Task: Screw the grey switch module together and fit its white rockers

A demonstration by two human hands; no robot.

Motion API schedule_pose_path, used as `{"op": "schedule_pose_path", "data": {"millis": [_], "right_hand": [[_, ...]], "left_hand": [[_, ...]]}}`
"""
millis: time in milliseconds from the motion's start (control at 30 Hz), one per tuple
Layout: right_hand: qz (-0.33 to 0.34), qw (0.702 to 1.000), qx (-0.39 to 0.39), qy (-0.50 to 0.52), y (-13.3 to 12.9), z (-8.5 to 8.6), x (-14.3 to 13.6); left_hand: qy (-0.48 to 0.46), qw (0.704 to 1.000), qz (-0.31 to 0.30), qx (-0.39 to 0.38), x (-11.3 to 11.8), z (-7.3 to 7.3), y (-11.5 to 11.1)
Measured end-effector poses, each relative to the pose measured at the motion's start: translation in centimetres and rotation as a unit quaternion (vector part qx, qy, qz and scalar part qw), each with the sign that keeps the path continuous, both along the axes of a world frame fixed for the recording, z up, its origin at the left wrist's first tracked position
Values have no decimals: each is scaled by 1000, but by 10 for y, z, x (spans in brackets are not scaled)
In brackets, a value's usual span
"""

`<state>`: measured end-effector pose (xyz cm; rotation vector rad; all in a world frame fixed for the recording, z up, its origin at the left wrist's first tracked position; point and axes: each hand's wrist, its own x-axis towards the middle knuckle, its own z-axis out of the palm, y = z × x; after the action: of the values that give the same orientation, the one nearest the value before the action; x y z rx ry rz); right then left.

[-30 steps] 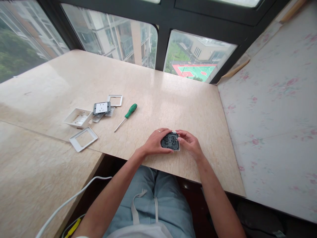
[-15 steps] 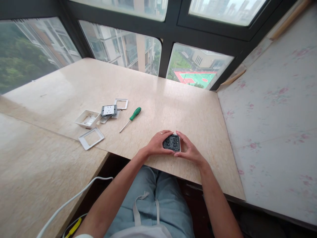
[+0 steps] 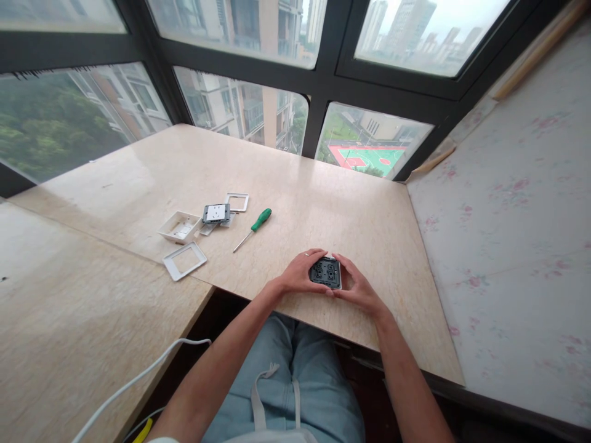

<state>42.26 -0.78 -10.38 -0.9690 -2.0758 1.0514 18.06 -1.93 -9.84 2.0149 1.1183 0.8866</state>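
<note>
My left hand (image 3: 305,272) and my right hand (image 3: 359,287) grip a square wall switch (image 3: 325,272) from its two sides, low over the stone counter. Its dark grey back faces up, and a thin white rim shows along the right edge. The fingers of both hands curve round the far edge and the thumbs come together at the near edge. A green-handled screwdriver (image 3: 261,219) lies to the left of the hands, its tip toward me. The front of the switch is hidden.
Left of the screwdriver lie a white socket (image 3: 216,213) with a grey frame, an open white mounting box (image 3: 180,227) and two white cover frames (image 3: 196,249) (image 3: 237,202). The counter's front edge (image 3: 258,311) runs before my lap. A white cable (image 3: 138,375) hangs at lower left.
The view has tilted up and shifted slightly, so everything sits lower and a bit to the right. Both hands keep hold of the switch, and the right thumb now lies closer to the left.
</note>
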Motion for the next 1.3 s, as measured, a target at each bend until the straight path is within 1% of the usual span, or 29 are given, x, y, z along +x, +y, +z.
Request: {"op": "schedule_pose_path", "data": {"millis": [200, 367, 500, 733, 1033, 1300], "right_hand": [[-7, 1000, -10, -2, -1, 0, 0], [-10, 1000, -23, 8, 0, -2, 0], [-11, 999, -27, 18, 0, -5, -1], [-11, 1000, -10, 16, 1, -9, 1], [1, 999, -17, 28, 3, -11, 2], [-4, 999, -30, 38, 3, -17, 4]], "left_hand": [[-8, 1000, 7, -14, 0, 2, -1], [-10, 1000, 9, -5, 0, 5, -3], [-9, 1000, 10, -1, 0, 4, -3], [-27, 999, 21, 14, 2, 1, -4], [-53, 997, 56, -3, 3, 2, -8], [-82, 994, 69, -16, 3, 2, -9]]}}
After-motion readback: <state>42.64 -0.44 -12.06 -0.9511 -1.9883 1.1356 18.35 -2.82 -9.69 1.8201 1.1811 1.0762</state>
